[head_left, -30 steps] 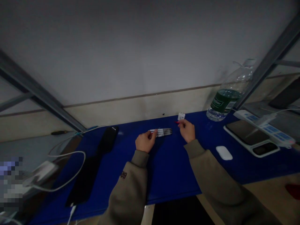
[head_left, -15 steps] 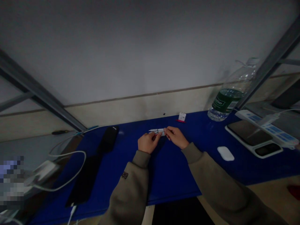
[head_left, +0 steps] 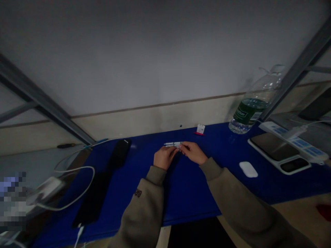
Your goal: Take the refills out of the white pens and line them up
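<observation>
Slim white pens (head_left: 172, 143) with dark tips lie side by side, pointing left, near the back of the blue table. My left hand (head_left: 162, 158) is closed at their near side, its thumb and fingers pinched on the pens. From the right, my right hand (head_left: 194, 153) pinches their right ends, its fingertips meeting those of my left hand. The fingers cover the right part of the pens, so their exact number is hidden.
A white charger plug (head_left: 200, 128) with a red strip stands by the wall. Rightward are a large water bottle (head_left: 247, 112), a white earphone case (head_left: 248, 169), a scale (head_left: 275, 148) and a power strip (head_left: 310, 150). A black phone (head_left: 121, 152) and cables (head_left: 90, 187) lie left.
Both hands have drawn slightly closer, and their fingertips now meet over the pens. The red bit seen between the left fingers is now hidden.
</observation>
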`<state>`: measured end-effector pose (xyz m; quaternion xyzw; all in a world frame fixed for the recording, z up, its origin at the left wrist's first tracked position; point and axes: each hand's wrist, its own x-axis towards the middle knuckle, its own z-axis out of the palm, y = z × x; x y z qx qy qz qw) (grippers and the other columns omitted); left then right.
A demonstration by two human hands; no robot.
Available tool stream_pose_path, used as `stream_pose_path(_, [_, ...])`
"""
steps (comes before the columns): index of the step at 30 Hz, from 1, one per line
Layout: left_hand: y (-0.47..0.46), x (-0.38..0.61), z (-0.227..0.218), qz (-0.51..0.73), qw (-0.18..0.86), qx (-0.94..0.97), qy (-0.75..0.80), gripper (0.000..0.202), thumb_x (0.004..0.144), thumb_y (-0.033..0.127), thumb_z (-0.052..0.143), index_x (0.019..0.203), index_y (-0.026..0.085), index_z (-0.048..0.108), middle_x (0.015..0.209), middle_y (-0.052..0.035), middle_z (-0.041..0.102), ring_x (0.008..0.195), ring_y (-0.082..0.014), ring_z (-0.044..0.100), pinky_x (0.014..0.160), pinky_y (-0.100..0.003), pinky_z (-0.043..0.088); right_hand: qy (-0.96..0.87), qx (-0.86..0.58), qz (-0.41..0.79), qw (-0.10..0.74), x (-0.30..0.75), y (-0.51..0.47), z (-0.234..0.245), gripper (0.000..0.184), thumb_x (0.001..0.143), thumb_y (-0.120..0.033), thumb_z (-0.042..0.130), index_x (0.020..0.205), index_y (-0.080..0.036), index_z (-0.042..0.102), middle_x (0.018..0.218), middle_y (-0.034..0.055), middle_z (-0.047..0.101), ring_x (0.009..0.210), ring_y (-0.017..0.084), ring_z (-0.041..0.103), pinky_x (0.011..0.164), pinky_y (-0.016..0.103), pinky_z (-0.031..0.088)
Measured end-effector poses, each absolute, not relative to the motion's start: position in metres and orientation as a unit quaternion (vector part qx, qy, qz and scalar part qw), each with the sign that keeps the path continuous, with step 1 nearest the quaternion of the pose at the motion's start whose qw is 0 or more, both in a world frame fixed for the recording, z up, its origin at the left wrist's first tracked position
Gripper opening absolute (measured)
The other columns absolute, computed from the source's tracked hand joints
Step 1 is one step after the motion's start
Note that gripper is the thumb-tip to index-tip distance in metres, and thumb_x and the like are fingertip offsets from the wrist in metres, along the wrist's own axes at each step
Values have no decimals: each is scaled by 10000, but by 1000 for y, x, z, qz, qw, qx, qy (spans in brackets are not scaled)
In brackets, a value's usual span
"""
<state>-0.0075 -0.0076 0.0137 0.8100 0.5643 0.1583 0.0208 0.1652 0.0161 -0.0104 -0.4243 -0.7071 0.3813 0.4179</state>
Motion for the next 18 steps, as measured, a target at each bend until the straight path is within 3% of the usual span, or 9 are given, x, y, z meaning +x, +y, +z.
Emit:
stream_pose_path(12, [-5,-11,12,214,43,811,542,391,954,445,307,1118,268,614,1062,-40,651,989,-169,559,802,-258,412,-681,-412,416,440,170,21,-13,296,865,-419,499,750,-182,634,651,13,610,572,131,533,573,256,415])
stream_pose_path(18, [0,-17,15,214,64,775,591,419,952,452,302,952,208,642,875,-50,656,812,-153,585,682,-231,386,-662,-413,417,466,178,26,-12,256,853,-395,513,794,-175,630,691,17,630,587,128,544,573,256,419])
